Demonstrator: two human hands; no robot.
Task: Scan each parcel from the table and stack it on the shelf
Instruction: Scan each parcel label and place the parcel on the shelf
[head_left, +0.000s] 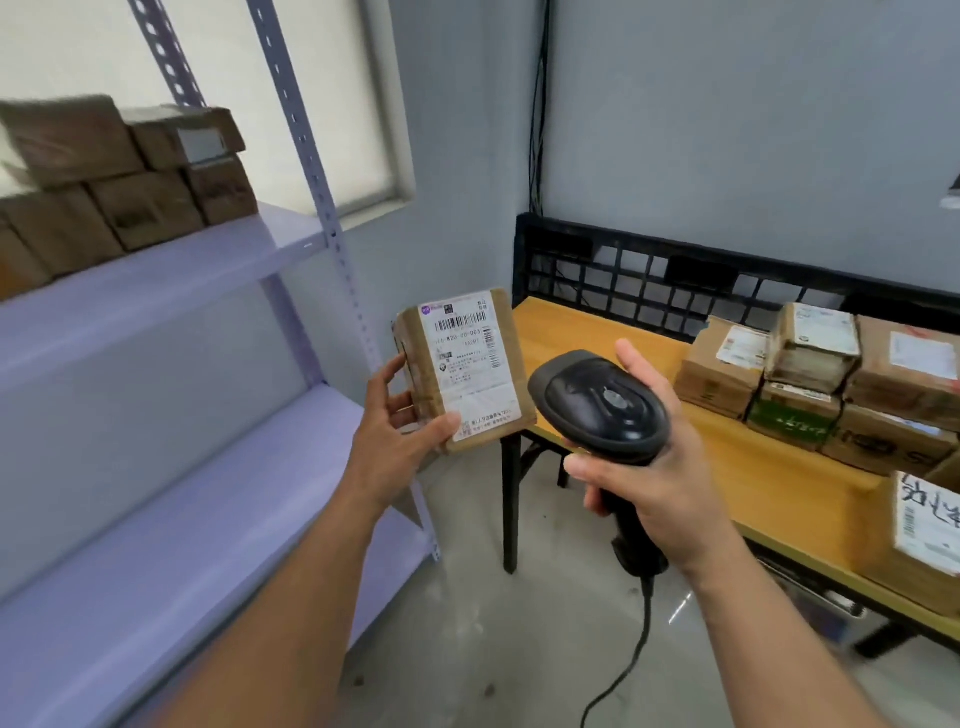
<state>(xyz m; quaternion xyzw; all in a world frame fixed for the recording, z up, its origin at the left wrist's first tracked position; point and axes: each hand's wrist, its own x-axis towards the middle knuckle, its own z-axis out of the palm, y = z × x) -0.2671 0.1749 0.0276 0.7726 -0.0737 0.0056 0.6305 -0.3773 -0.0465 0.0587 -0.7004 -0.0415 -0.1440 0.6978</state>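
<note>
Head view. The left grip (400, 415) holds the parcel (462, 371) by its lower corner, in the air between the shelf (171, 280) and the bench (753, 467). The right grip (654, 467) wraps the handle of the scanner (602, 402). Risks: the shallow corner hold may slip, and a mis-aimed scanner may misread. The label (467, 332) shows barcodes and "20-00-003"; the rest is illegible.

walls (727, 130) grey-blue | window (322, 78) blind drawn, daylit | floor (493, 649) grey, smooth | black cables (537, 130) down corner

Printed on the white label (475, 364) of the held parcel (415, 338): barcode, then a code ending "20-00-003"; finer print blurred. On another parcel (883, 556) at the table's (571, 338) near edge: black handwriting, unreadable.
</note>
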